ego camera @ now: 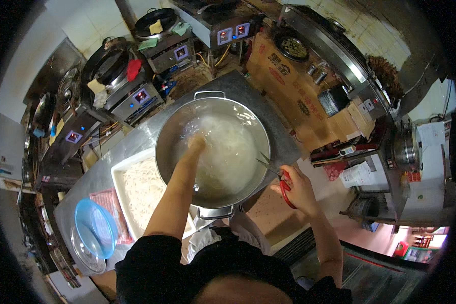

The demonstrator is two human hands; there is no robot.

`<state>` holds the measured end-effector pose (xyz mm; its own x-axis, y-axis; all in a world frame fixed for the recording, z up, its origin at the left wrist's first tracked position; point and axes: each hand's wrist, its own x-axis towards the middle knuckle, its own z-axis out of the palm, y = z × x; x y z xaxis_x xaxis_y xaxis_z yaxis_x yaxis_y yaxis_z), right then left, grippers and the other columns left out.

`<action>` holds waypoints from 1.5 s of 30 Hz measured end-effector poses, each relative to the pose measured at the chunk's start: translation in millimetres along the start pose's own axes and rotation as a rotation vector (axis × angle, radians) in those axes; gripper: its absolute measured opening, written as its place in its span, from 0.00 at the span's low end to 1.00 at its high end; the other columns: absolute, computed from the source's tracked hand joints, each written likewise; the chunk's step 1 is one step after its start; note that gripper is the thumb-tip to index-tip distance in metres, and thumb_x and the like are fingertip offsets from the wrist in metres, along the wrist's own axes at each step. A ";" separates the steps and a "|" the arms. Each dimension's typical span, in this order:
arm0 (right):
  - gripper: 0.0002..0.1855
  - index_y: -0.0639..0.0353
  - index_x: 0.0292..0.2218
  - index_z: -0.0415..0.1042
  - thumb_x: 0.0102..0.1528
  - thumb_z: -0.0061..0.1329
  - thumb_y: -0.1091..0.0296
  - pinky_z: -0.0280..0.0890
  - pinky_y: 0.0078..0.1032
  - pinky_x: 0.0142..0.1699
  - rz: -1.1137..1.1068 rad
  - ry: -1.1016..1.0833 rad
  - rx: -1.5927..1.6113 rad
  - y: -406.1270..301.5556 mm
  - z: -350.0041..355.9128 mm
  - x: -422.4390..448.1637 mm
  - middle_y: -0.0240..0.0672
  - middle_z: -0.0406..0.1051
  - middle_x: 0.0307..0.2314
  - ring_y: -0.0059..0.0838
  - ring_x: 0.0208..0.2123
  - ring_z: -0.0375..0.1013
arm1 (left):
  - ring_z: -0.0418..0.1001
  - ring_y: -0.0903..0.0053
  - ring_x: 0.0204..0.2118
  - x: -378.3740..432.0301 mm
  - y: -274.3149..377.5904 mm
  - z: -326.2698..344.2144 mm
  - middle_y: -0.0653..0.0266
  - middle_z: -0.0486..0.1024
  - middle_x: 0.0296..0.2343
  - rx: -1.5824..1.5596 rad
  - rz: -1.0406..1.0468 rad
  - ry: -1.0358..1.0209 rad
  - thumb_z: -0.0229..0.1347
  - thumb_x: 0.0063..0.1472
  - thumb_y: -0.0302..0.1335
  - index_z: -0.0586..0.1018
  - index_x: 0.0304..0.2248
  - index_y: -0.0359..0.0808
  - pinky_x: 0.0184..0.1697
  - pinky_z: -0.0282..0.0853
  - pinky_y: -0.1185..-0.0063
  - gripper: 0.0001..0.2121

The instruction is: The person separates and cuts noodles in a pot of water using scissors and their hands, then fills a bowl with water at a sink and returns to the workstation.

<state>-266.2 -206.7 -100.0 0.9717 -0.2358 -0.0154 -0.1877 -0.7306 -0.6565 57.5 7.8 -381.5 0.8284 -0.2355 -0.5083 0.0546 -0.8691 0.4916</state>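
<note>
A large two-handled metal pot [165,152] of cloudy liquid stands on a metal table. My left hand [197,142] reaches into the liquid at the pot's left side; its fingers are under the surface, so I cannot tell whether they hold anything. In my right hand [296,186] are red-handled scissors [287,193], beside the pot's right rim. Their blades are apart and point over the rim. Left of the pot sits a white rectangular tub [118,186] filled with pale, thin strips [142,190], partly hidden by my left forearm.
A blue plastic basin [81,228], a clear round lid [76,243] and a reddish flat package [117,216] lie at the table's left end. Stoves with woks [110,68] line the far left. Cardboard [288,87] covers a surface at upper right.
</note>
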 end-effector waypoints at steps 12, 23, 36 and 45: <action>0.28 0.63 0.41 0.65 0.41 0.62 0.60 0.65 0.27 0.33 -0.156 0.126 0.065 28.8 17.9 37.3 0.41 0.68 0.29 0.33 0.28 0.69 | 0.74 0.58 0.34 -90.1 74.8 -112.4 0.49 0.75 0.31 0.256 0.714 -0.005 0.54 0.43 0.23 0.78 0.36 0.35 0.41 0.70 0.69 0.16; 0.37 0.64 0.46 0.61 0.45 0.53 0.43 0.56 0.39 0.49 -0.547 0.093 -0.450 -36.4 30.9 134.1 0.49 0.64 0.40 0.47 0.45 0.63 | 0.74 0.59 0.31 -203.8 179.3 -224.9 0.49 0.74 0.25 0.361 1.075 0.046 0.53 0.38 0.18 0.77 0.31 0.32 0.34 0.68 0.73 0.15; 0.42 0.66 0.46 0.61 0.42 0.52 0.37 0.53 0.41 0.51 -0.486 -0.107 -0.458 -47.4 0.5 115.1 0.51 0.62 0.42 0.49 0.48 0.60 | 0.77 0.70 0.31 -227.9 202.5 -232.2 0.54 0.77 0.26 0.273 1.037 0.018 0.56 0.41 0.21 0.78 0.33 0.33 0.36 0.69 0.76 0.14; 0.27 0.66 0.32 0.68 0.46 0.51 0.45 0.68 0.39 0.35 -0.484 -0.047 -0.513 -57.7 17.2 104.6 0.48 0.72 0.25 0.47 0.28 0.74 | 0.74 0.80 0.29 -234.9 216.7 -240.1 0.60 0.77 0.25 0.143 0.962 0.055 0.58 0.45 0.24 0.79 0.34 0.34 0.34 0.69 0.79 0.13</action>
<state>-151.3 -178.2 -76.7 0.9660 0.2115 0.1486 0.2345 -0.9590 -0.1594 8.6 -20.7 14.2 0.5087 -0.8550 0.1010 -0.7243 -0.3617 0.5870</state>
